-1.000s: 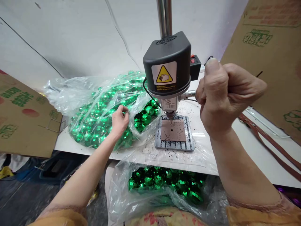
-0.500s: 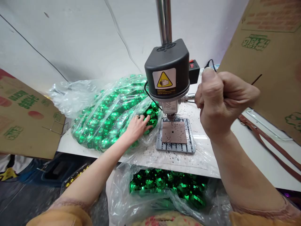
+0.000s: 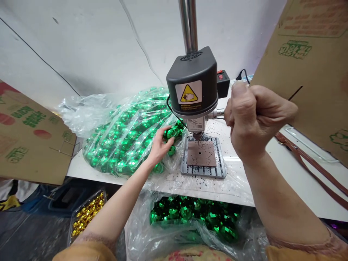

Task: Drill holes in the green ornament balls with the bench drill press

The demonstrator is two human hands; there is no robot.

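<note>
My left hand (image 3: 159, 146) is at the mouth of a clear plastic bag (image 3: 84, 108) full of shiny green faceted balls. Its thumb and fingers close around a green ball (image 3: 170, 133) there. A small black drill press (image 3: 191, 81) stands right of the bag. My right hand (image 3: 252, 119) is a fist at the outer end of its feed handle (image 3: 219, 113), closed on it; the grip itself is hidden. Beneath the drill bit, a brown board (image 3: 208, 154) with a dark hole lies on the slotted metal base (image 3: 202, 174).
Dark shavings surround the base. A second open bag (image 3: 141, 232) of green balls sits below the table edge. Cardboard boxes (image 3: 29, 134) flank both sides. Gold balls (image 3: 89, 214) fill a container lower left. A brown strap (image 3: 307, 163) lies at right.
My left hand has shifted slightly at the bag's mouth, its fingers turning from lying over the balls to curling around one. My right hand stays at the handle.
</note>
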